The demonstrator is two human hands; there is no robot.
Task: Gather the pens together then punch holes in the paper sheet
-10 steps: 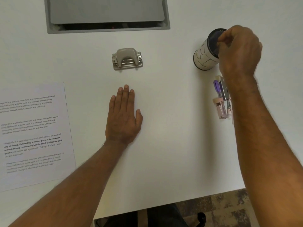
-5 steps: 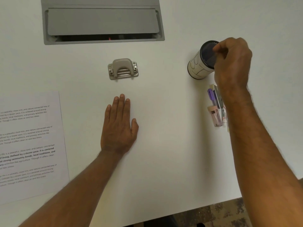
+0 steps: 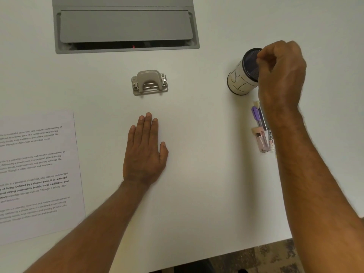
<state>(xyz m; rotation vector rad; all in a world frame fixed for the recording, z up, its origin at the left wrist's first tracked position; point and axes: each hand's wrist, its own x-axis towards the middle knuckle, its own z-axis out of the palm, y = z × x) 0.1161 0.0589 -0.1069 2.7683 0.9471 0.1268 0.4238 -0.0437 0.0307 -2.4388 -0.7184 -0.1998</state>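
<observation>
A beige two-hole punch [image 3: 149, 82] stands in the middle of the white table. A printed paper sheet [image 3: 37, 174] lies at the left edge, partly out of view. Several pens [image 3: 259, 125] lie bunched side by side at the right, among them a purple one and a whiteboard marker; my right forearm covers part of them. Just beyond them stands a cream pen holder [image 3: 241, 79] with a dark mesh inside. My right hand [image 3: 281, 75] is curled at its rim, fingertips pinched on the edge. My left hand [image 3: 144, 150] rests flat on the table below the punch, holding nothing.
A grey cable hatch [image 3: 126, 26] with a hinged lid is set into the table at the back. The table's front edge [image 3: 236, 251] runs along the bottom right, with patterned floor beyond it.
The view has tilted, so everything sits lower in the frame. My right hand stays at the pen holder's rim and my left hand stays flat on the table.
</observation>
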